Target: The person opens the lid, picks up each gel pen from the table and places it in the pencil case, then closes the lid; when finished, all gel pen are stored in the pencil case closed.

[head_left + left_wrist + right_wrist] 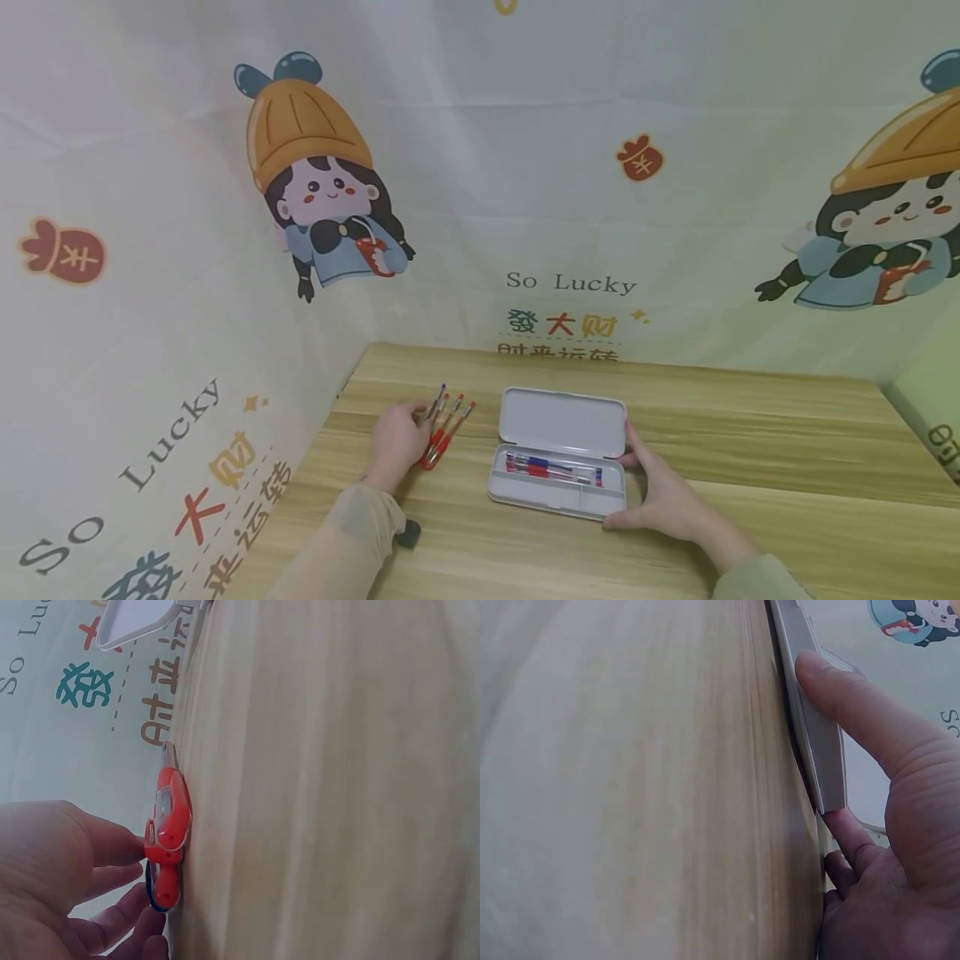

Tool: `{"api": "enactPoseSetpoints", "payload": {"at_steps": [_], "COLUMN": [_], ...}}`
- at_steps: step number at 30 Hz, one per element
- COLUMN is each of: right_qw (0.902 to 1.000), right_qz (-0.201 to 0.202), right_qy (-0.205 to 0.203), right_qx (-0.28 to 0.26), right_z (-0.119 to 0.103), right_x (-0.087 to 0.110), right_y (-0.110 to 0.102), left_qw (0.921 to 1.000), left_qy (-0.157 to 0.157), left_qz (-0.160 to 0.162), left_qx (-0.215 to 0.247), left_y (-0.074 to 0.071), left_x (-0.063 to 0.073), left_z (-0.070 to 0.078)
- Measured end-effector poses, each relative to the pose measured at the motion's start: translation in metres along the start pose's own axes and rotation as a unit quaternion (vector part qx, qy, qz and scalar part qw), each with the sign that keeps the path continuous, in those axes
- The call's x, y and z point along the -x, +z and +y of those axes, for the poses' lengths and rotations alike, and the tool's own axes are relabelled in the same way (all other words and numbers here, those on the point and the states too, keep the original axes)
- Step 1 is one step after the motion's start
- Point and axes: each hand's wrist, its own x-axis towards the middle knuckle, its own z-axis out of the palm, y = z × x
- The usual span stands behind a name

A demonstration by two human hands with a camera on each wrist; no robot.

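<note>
On the table a slim white pencil case stands with its lid raised at the back. My right hand grips its right end, the thumb on the front edge and fingers behind. Inside lie blue and red gel pens. Left of the case, several pens with red grips lie fanned out, beside a blue-ended pen. My left hand is at their left side. In the left wrist view, its thumb touches a red pen end with bent fingers below; I cannot tell whether it pinches one.
The wood-grain table ends at a printed cloth backdrop behind and on the left. A small dark object is beside the left cuff. A low divider splits the case's inside.
</note>
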Motion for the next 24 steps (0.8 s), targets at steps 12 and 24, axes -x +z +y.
{"api": "enactPoseSetpoints", "payload": {"at_steps": [12,24], "right_qw": [0.9999,1.0], "right_qz": [0.008,0.0], "right_qy": [-0.01,0.001], "right_qx": [0.005,0.004], "right_z": [0.0013,-0.0003], "right_x": [-0.0002,0.0005], "right_y": [0.0005,0.0005], "left_qw": [0.9997,0.9991], "left_qy": [-0.011,-0.028], "left_qz": [-0.022,-0.031], "left_qx": [-0.001,-0.01], "left_y": [-0.0016,-0.0002], "left_x": [-0.0009,-0.0026], "left_z": [-0.0055,-0.0059]}}
